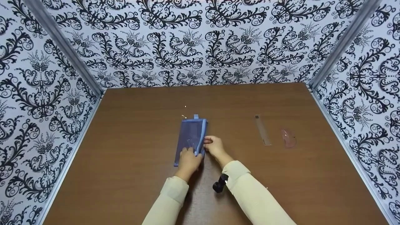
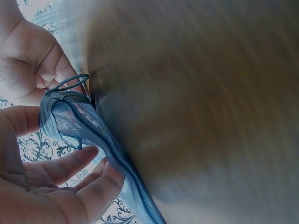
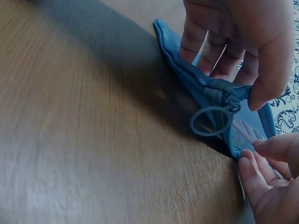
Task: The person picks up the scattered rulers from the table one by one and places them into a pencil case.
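Observation:
A blue mesh zipper pouch (image 1: 190, 132) lies lengthwise on the table, its zipper along the right side. A clear, thin item (image 1: 189, 143) shows faintly through the mesh. My left hand (image 1: 189, 159) holds the pouch's near end, thumb by the zipper end and fingers over the mesh. From the right side, my right hand (image 1: 215, 146) pinches the pouch's edge between thumb and fingers. A ring-shaped zipper pull (image 3: 211, 121) hangs between the two hands in the right wrist view. There, a pinkish see-through edge (image 3: 245, 129) shows at the opening; its kind is unclear.
To the right on the brown wooden table (image 1: 125, 181) lie a clear ruler (image 1: 262, 131) and a pink see-through protractor-like piece (image 1: 289, 138). Small shiny bits (image 1: 184, 116) sit by the pouch's far end. Patterned panels (image 1: 200, 47) enclose the table's back and sides.

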### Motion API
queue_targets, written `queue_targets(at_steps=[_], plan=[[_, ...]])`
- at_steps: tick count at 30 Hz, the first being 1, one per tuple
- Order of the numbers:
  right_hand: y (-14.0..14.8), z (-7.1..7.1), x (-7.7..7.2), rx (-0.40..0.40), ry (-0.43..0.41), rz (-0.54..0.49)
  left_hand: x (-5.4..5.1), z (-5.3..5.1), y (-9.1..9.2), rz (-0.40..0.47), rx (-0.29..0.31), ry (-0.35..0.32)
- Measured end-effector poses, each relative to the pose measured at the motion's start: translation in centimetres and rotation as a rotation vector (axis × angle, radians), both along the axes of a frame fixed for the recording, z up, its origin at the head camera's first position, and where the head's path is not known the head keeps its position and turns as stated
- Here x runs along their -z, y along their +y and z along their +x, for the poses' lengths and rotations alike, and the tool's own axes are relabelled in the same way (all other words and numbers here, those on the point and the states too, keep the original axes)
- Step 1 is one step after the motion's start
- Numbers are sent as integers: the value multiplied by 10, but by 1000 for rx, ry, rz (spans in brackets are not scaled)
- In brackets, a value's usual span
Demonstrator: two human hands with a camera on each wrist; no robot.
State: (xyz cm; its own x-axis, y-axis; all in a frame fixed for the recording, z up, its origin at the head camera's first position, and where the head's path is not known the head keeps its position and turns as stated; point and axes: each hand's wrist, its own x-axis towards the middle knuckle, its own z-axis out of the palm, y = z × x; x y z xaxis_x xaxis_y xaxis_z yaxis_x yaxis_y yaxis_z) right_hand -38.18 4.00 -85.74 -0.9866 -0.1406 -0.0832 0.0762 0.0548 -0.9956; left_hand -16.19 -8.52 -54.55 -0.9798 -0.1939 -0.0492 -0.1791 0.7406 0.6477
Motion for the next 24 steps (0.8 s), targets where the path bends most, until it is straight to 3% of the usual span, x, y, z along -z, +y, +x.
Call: queue_targets(at_steps=[4,12,16,18,19,21,24], plan=[[0,-5,0,7,-26,38,1,0,1,16,4,8],[2,-3,-28,30,-40,63,0,-1,1,29,18,-26],[6,-7,-21,29,37,14,-1,0,0,13,12,-40],[6,-1,-30,31,78,1,-3,0,0,8,7,-44],[6,5,-40,34,92,1,-3,0,0,6,3,-45],[5,29,-83,42,122,8,-4,0,0,4,-1,-48],[1,83,-186,64,97,44,-4,0,-1,5,-4,-56]])
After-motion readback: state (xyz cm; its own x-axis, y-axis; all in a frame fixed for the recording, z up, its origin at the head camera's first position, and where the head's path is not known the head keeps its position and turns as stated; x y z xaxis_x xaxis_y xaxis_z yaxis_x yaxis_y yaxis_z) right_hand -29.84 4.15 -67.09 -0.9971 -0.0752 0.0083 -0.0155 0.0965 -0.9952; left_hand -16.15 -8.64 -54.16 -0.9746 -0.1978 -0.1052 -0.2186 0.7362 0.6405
